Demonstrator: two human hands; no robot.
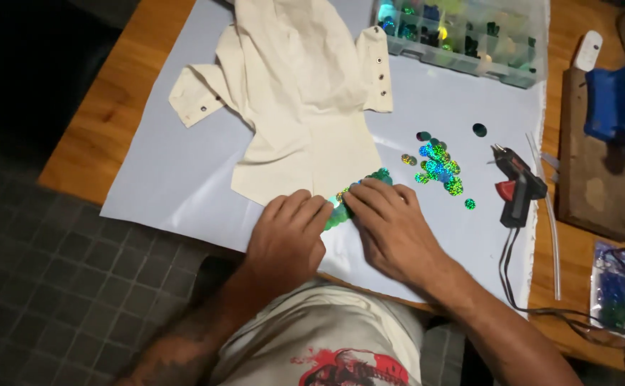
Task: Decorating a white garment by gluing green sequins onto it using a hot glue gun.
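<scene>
While your left hand [286,239] and right hand [391,229] press flat on the sequins [341,209], the loose pile [437,168] lies nearer your right.

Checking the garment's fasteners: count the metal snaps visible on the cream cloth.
4 on the cream cloth: three down the right flap, one on the left tab. Folds may hide others.

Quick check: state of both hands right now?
Left hand: open, flat on the cream garment hem.
Right hand: open, fingertips pressing sequins at the hem.
</scene>
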